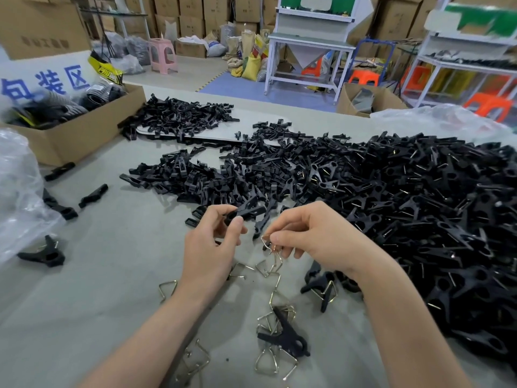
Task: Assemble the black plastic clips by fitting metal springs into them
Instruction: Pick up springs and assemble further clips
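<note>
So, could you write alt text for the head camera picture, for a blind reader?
A person's left hand holds a black plastic clip while the right hand pinches a metal spring close to it, above a grey table. Loose springs lie nearer the camera, and a big pile of black clips fills the table's right side.

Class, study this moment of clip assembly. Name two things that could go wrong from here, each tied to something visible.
1. The spring pinched by the right hand looks hooked to other springs hanging below; they may drag along.
2. The left hand holds the black clip by fingertips only; it could slip under pressure.
</note>
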Tool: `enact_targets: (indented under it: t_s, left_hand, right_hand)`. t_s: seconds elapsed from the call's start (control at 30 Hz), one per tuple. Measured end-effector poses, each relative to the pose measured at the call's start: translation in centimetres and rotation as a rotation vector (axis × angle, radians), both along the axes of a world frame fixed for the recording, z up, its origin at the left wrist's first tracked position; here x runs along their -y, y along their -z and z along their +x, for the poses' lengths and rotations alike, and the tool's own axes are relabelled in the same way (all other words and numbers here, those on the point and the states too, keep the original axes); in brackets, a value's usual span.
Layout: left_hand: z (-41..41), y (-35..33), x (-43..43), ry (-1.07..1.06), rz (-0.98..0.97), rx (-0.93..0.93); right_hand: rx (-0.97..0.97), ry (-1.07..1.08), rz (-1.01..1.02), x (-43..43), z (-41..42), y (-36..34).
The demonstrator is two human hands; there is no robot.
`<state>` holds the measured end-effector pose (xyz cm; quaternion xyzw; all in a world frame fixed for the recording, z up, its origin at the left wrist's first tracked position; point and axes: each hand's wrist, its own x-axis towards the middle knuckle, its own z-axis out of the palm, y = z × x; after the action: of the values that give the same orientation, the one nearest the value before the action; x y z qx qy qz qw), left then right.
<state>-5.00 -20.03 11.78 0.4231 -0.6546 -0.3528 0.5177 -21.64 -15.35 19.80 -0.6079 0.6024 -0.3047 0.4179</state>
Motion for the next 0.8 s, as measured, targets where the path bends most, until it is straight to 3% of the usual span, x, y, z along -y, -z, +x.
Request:
enact_targets:
  t_s: [0.33, 0.7, 0.8]
  left_hand:
    - [-0.9, -1.0, -1.6, 0.166, 0.195, -0.244]
    - [-0.8, -0.6, -1.1, 0.105, 0.252, -0.290]
    - [-0.8, -0.4, -0.8, 0.072, 0.298, -0.324]
  right_hand:
    - [0.314, 0.077, -0.045, -0.1, 0.8, -0.4]
    - [0.364, 0.055, 0.021, 0.1, 2.5, 0.4]
    - [0.251, 0.019, -0.022, 0.3, 2.0, 0.6]
